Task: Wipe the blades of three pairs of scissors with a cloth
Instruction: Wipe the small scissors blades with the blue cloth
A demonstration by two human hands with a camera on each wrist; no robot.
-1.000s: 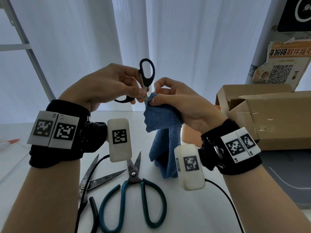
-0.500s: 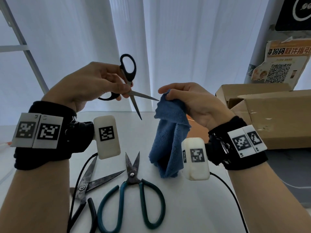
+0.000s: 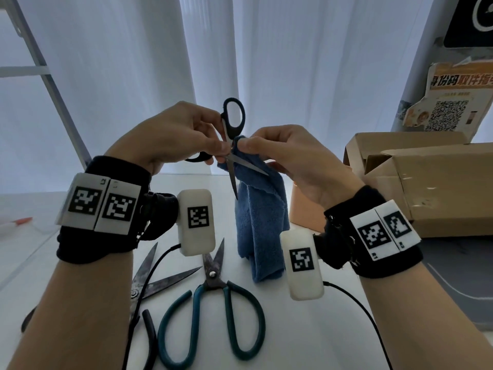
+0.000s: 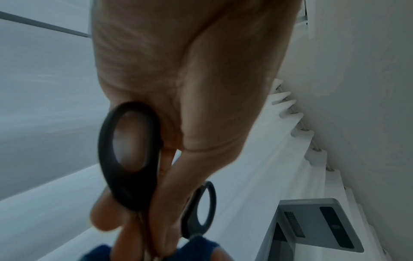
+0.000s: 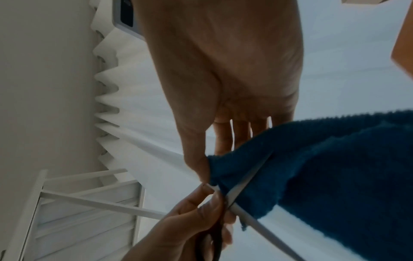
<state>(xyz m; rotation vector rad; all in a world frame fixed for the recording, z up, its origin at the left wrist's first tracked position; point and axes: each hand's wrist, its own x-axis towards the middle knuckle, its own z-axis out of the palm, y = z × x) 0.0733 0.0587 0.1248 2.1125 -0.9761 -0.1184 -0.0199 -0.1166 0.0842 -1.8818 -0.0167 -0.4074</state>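
Note:
My left hand (image 3: 186, 137) grips black-handled scissors (image 3: 232, 121) near the pivot, held up in the air, blades spread apart and pointing down and right. My right hand (image 3: 282, 153) pinches a blue cloth (image 3: 260, 217) against the blades close to the pivot; the rest of the cloth hangs to the table. In the right wrist view the thumb presses the blue cloth (image 5: 312, 167) beside a blade (image 5: 248, 183). The left wrist view shows the black handle loops (image 4: 129, 155) under my fingers. Teal-handled scissors (image 3: 213, 311) and dark old scissors (image 3: 149, 281) lie on the white table, blades open.
An open cardboard box (image 3: 432, 182) stands at the right, with a small orange-tan object (image 3: 304, 212) behind the cloth. White curtains hang at the back. A pen (image 3: 16, 222) lies at the far left. Cables run from both wrist cameras across the table (image 3: 306, 343).
The hands were apart half a second ago. Now the left hand has brought the open scissors back to the cloth, and the right hand pinches the cloth onto the blades again.

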